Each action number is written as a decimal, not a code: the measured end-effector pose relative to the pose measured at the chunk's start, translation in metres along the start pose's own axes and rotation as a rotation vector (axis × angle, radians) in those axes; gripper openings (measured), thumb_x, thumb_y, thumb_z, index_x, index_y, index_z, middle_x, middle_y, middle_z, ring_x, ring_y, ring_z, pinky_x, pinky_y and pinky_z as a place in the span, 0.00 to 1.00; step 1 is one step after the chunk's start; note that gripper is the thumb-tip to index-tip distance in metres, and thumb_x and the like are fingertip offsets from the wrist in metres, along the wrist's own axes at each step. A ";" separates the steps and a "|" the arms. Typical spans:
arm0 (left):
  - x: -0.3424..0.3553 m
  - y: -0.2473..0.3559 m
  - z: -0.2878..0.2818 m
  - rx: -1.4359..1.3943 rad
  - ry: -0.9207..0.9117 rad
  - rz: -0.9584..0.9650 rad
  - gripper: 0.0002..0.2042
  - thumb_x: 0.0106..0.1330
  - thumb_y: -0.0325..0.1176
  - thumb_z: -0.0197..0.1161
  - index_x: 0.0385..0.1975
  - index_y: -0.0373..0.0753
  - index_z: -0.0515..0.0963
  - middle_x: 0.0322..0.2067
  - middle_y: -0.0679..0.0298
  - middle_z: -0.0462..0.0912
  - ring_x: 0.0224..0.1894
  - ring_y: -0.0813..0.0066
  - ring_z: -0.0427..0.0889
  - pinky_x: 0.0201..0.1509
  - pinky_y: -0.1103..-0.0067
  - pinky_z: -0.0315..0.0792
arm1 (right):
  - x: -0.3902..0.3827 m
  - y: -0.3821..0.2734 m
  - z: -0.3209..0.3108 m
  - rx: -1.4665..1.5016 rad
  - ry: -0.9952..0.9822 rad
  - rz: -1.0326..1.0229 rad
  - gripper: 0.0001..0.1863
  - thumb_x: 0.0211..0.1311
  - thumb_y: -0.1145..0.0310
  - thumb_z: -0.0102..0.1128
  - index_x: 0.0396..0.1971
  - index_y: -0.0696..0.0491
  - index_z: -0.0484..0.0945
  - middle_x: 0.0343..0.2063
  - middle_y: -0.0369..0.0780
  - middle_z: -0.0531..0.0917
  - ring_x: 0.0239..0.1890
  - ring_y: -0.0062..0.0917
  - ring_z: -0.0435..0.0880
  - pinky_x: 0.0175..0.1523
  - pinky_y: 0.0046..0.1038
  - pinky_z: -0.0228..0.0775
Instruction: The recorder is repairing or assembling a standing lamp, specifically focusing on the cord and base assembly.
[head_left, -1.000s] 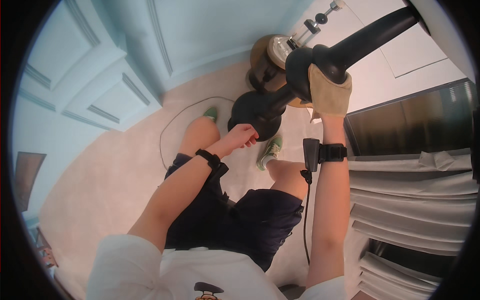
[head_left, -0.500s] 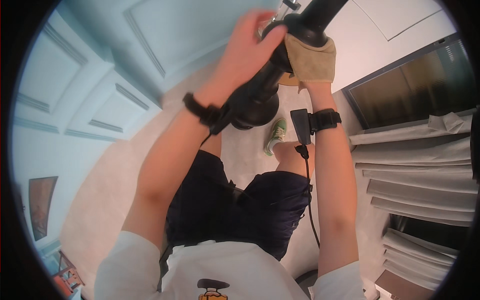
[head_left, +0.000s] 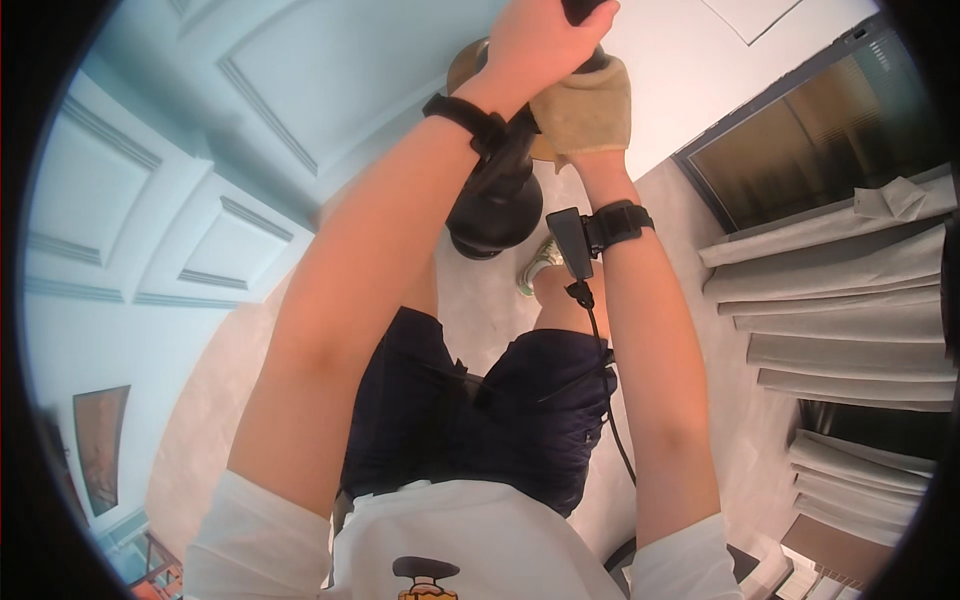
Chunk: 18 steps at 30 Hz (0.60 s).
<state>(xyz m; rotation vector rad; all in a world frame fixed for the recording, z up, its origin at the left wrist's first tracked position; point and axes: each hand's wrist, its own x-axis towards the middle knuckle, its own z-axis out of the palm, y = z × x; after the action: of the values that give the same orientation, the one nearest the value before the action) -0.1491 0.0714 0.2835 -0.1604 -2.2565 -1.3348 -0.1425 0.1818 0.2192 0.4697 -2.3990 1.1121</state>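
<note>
A black turned post (head_left: 505, 165) with bulging sections runs down in front of me to a rounded black end (head_left: 495, 220) above the floor. My left hand (head_left: 545, 40) is closed around its upper part at the top of the view, thumb to the right. Just below, a tan cloth (head_left: 585, 110) covers my right hand (head_left: 597, 158) and is pressed against the post; the fingers are hidden beneath it. Behind the post shows part of a yellowish-brown rounded piece (head_left: 543, 148), mostly hidden.
Pale blue panelled doors (head_left: 270, 110) stand to the left. At right are a white surface (head_left: 690, 70), a dark glass-fronted panel (head_left: 810, 140) and grey draped fabric (head_left: 840, 260). A green shoe (head_left: 530, 270) is on the floor. Black wrist straps and a cable (head_left: 610, 400) are on my arms.
My left hand has gone from spread beside the post to wrapped around it higher up. The cloth-covered right hand has shifted slightly left and up. The whole view has shifted a little.
</note>
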 end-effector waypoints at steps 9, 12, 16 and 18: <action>-0.005 -0.021 0.007 -0.055 0.127 0.086 0.29 0.67 0.53 0.69 0.55 0.36 0.70 0.41 0.51 0.88 0.43 0.52 0.88 0.49 0.63 0.80 | -0.043 0.006 -0.023 0.171 -0.015 0.142 0.11 0.53 0.68 0.65 0.30 0.62 0.80 0.27 0.48 0.85 0.31 0.35 0.84 0.41 0.35 0.76; -0.008 -0.013 0.007 -0.003 0.141 0.062 0.28 0.68 0.52 0.68 0.55 0.36 0.71 0.41 0.52 0.88 0.43 0.52 0.88 0.48 0.63 0.80 | -0.088 0.065 -0.044 -0.224 -0.295 -0.004 0.10 0.45 0.73 0.64 0.30 0.59 0.83 0.27 0.48 0.81 0.32 0.43 0.83 0.41 0.38 0.76; -0.010 -0.004 -0.004 -0.014 0.130 0.076 0.27 0.69 0.48 0.66 0.56 0.31 0.70 0.44 0.37 0.85 0.46 0.37 0.86 0.50 0.57 0.80 | -0.150 0.118 -0.040 -0.183 -0.393 0.041 0.10 0.50 0.71 0.62 0.29 0.63 0.81 0.27 0.48 0.85 0.29 0.33 0.85 0.35 0.32 0.77; -0.030 0.014 -0.010 0.050 0.229 0.163 0.27 0.69 0.47 0.67 0.56 0.32 0.70 0.43 0.37 0.85 0.46 0.38 0.86 0.50 0.57 0.80 | -0.170 0.119 -0.037 -0.200 -0.659 0.338 0.10 0.51 0.69 0.63 0.28 0.61 0.82 0.29 0.48 0.85 0.29 0.36 0.84 0.36 0.34 0.78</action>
<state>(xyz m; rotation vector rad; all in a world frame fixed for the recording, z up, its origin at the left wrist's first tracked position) -0.1146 0.0745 0.2845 -0.1612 -2.0373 -1.1493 -0.0475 0.3035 0.0761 0.4160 -3.2261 0.9252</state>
